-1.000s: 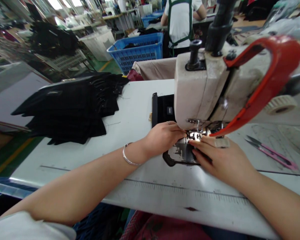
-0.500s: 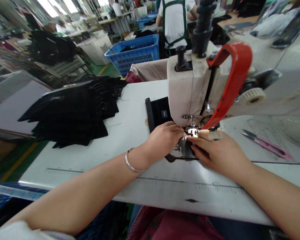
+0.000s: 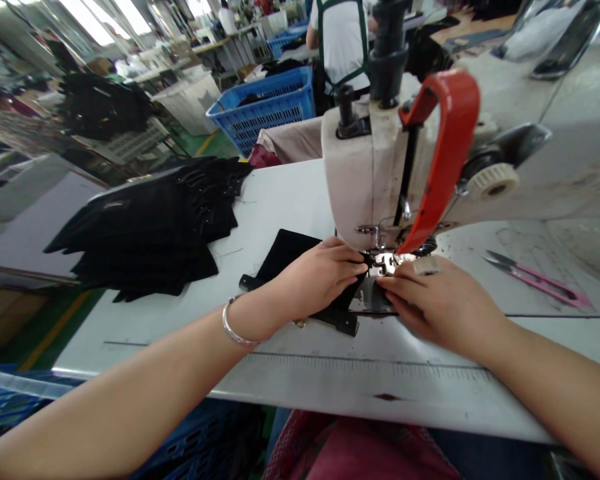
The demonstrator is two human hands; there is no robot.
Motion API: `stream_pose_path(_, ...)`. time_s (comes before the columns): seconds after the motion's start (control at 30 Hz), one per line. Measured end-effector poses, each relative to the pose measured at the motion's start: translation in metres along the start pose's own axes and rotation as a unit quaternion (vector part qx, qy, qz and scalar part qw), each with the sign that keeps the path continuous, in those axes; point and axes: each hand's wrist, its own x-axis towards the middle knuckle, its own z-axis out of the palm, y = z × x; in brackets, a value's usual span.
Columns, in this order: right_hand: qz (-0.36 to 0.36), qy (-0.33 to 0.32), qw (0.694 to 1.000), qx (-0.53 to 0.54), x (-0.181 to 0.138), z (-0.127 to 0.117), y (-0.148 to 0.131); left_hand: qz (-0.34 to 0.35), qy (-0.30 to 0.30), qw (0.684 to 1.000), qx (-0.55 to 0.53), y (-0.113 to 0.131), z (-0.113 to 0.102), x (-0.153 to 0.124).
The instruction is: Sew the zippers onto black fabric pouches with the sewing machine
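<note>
A black fabric piece [image 3: 286, 255] lies slantwise on the sewing machine table, with a dark strip along its near edge and a small gold-coloured bit beside it. My left hand [image 3: 325, 277] is on top of it, fingers together and gripping it close to the metal presser foot [image 3: 384, 264]. On the other side of the foot is my right hand [image 3: 435, 300], its fingers drawn together with the tips at the plate; what they hold is hidden. A pale band [image 3: 427, 265] sits on one of its fingers. The sewing machine head [image 3: 353, 180] rises just beyond both hands.
A stack of black fabric pieces [image 3: 145, 227] lies on the left of the table [image 3: 280, 193]. Pink-handled thread snips [image 3: 537, 279] rest at the right. A red curved lever guard [image 3: 450, 147] overhangs my right hand. Behind stand a blue crate [image 3: 267, 107] and a seated person [image 3: 341, 47].
The black fabric piece has turned, its strip edge swinging from the far left round to the near side. My left hand has shifted slightly left with it; my right hand stays by the presser foot.
</note>
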Motion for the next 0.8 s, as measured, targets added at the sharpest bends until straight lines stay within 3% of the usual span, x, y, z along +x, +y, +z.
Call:
stream_pose_path(0.37, -0.051, 0.018, 0.998, 0.023, -0.007, -0.004, 0.000, -0.037, 0.098, 0.994, -0.019, 0.043, 0.027, -0.019)
stream_pose_path(0.63, -0.065, 0.033, 0.997, 0.033, -0.008, -0.003, -0.005, 0.021, 0.057, 0.998, -0.018, 0.028, 0.029, -0.028)
stream_pose_path(0.8, -0.051, 0.033, 0.998, 0.016, -0.004, -0.002, -0.005, 0.027, 0.066, 0.997, -0.007, 0.017, 0.029, -0.020)
